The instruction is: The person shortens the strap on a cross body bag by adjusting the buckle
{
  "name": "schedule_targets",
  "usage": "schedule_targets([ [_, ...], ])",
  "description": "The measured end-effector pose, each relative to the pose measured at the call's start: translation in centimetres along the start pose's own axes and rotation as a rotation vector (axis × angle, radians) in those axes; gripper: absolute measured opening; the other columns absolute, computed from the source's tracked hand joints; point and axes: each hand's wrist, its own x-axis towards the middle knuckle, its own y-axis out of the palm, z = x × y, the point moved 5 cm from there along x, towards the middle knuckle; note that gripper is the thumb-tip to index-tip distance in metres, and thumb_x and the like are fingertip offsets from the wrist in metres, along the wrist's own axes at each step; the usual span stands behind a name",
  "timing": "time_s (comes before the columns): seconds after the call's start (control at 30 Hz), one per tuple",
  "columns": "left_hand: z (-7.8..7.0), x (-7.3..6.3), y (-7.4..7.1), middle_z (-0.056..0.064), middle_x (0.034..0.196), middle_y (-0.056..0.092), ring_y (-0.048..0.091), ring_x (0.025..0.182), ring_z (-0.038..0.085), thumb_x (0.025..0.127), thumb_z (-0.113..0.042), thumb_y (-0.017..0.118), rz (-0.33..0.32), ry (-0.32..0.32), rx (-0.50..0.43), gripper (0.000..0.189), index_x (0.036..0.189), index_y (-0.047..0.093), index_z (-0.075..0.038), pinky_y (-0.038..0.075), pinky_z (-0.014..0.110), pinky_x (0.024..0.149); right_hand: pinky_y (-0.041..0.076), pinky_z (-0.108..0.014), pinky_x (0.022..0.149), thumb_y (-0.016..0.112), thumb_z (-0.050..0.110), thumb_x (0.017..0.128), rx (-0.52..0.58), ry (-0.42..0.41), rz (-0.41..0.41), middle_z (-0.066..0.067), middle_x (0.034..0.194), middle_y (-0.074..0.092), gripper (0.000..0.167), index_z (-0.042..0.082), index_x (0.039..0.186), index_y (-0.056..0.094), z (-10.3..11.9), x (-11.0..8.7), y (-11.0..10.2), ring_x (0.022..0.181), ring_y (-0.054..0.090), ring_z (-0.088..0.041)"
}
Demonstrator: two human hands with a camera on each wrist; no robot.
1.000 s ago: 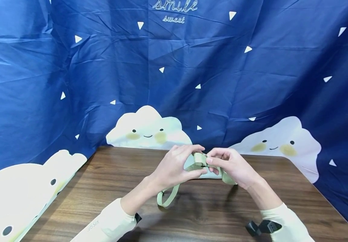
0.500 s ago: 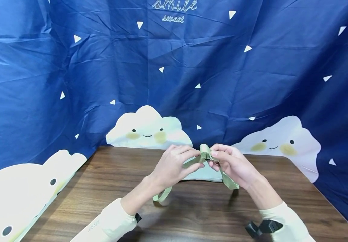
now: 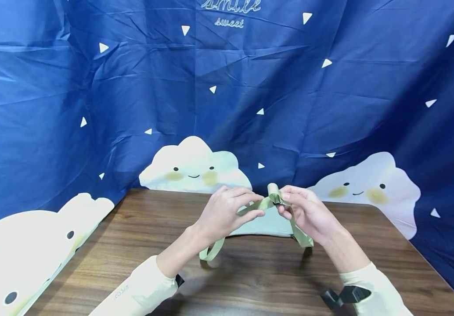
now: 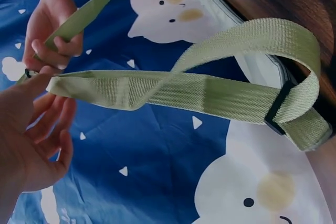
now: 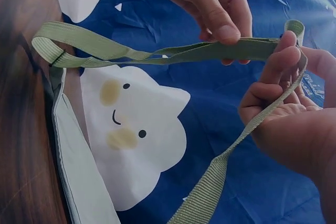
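Light green, ribbed webbing strap held above a brown wood-grain desk; strands drop on both sides toward a pale, flat, zip-edged pouch lying on the desk behind the hands.

Progress: work on the strap looks partway along. Done: near the strap's left-hand end it already passes through a flat black slider, doubling back in a wide, slack bend. Left, in my judgement: at the right-hand end a short rolled loop of the same webbing stands up from a small dark fitting, not drawn flat. Fingers cover much of that fitting, so I cannot tell whether the webbing runs fully through it.

Left hand: grip narrow, thumb against the near face of the strap and fingertips behind, pinching it just beside the loop; other fingers loosely spread.

Right hand: grip closed down to a pinch, thumb and forefinger at the foot of the loop by the fitting; remaining fingers curled beneath, one strand hanging past them.
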Motion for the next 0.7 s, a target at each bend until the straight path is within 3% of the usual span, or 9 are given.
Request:
schedule_targets([
  [0.2,0.2,-0.1,0.2,-0.007,0.093,0.069,0.063,0.083,0.005,0.088,-0.033,0.083,0.032,-0.013,0.009,0.03,0.11,0.077,-0.015,0.047,0.033,0.081,0.042,-0.023,0.07,0.042,0.005,0.106,0.024,-0.013,-0.043,-0.002,0.075,0.064,0.032,0.01,0.095,0.071,0.3,-0.1,-0.7,0.065,0.053,-0.012],
  [0.5,0.4,-0.4,0.4,-0.007,0.096,0.07,0.064,0.084,0.006,0.087,-0.034,0.083,0.07,-0.007,0.06,0.029,0.109,0.077,-0.015,0.048,0.034,0.081,0.044,-0.02,0.069,0.041,0.004,0.105,0.236,-0.069,-0.057,0.0,0.08,0.068,0.033,0.008,0.097,0.072,1.0,-0.5,-2.2,0.066,0.059,-0.008],
  [0.7,0.5,-0.4,0.6,-0.007,0.098,0.071,0.065,0.087,0.007,0.087,-0.034,0.084,0.089,-0.009,0.087,0.029,0.107,0.077,-0.015,0.048,0.035,0.081,0.04,-0.025,0.07,0.034,0.006,0.107,0.385,-0.093,0.051,-0.004,0.075,0.064,0.036,0.002,0.096,0.068,1.6,-0.5,-2.5,0.063,0.044,-0.014],
])
